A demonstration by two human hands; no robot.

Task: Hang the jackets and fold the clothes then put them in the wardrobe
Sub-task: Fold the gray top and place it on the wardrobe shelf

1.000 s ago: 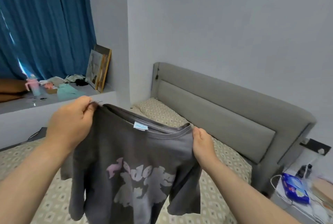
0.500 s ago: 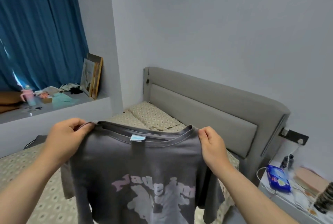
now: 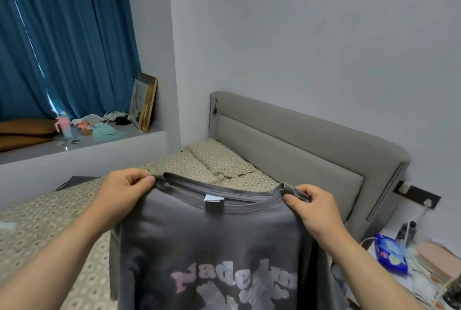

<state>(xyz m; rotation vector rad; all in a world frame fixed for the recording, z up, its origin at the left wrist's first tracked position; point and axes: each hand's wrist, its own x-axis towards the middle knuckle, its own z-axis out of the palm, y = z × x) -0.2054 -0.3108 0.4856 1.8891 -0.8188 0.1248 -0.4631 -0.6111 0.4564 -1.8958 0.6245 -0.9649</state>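
dark grey printed cotton t-shirt (image 3: 212, 240) held up over the patterned bed (image 3: 50, 222); left hand (image 3: 124, 191) and right hand (image 3: 315, 210) pinch its shoulders. looks light, limp, best gripped at shoulder seams.

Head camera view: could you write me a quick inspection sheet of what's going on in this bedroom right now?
Surface: bed with a patterned beige cover, pillow at the grey headboard.
Job's things: grey T-shirt, held up by its shoulders, printed side facing the camera; no wardrobe or jackets seen.
Clutter: pink cup, framed pictures and small items on the window ledge; blue packet on the bedside table.
Hands: left hand and right hand each pinch a shoulder seam.
Cables: white cable near the wall socket.
Surroundings: blue curtain, plain grey wall.
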